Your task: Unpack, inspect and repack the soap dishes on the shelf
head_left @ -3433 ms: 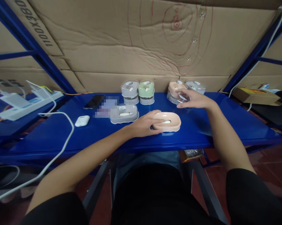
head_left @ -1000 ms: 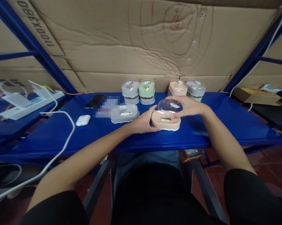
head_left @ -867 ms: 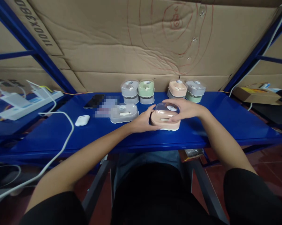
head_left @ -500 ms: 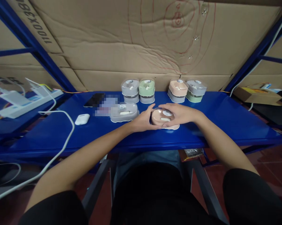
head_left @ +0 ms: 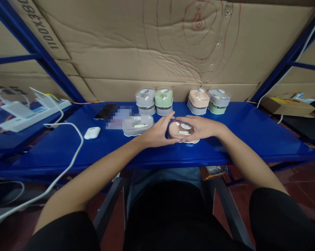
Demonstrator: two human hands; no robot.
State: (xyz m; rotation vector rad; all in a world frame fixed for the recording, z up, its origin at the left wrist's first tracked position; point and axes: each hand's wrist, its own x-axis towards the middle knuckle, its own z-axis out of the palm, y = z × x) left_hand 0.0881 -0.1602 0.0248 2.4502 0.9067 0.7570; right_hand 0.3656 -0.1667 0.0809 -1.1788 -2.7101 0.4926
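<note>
Between my hands at the table's front middle sits a peach oval box with a clear lid (head_left: 177, 129), which looks like a soap box. It bears a round white label and a pale piece on top. My left hand (head_left: 159, 131) cups its left side, thumb along the front edge and fingers raised behind. My right hand (head_left: 199, 127) wraps its right side, fingers over the back and thumb at the front. A white rim shows under the box by my right thumb. To the left lies a grey box with a clear lid (head_left: 144, 125), partly behind my left hand.
Two grey-and-green stacks of similar boxes (head_left: 154, 99) stand at the back, with two more stacks (head_left: 209, 99) right of them. On the left are a white earphone case (head_left: 92, 132), a black phone-like slab (head_left: 105, 111), a power strip (head_left: 31, 115) and a white cable (head_left: 77, 150).
My left fingers have risen slightly and straightened at the back of the peach box. The box has shifted very slightly; my right hand stays on it.
</note>
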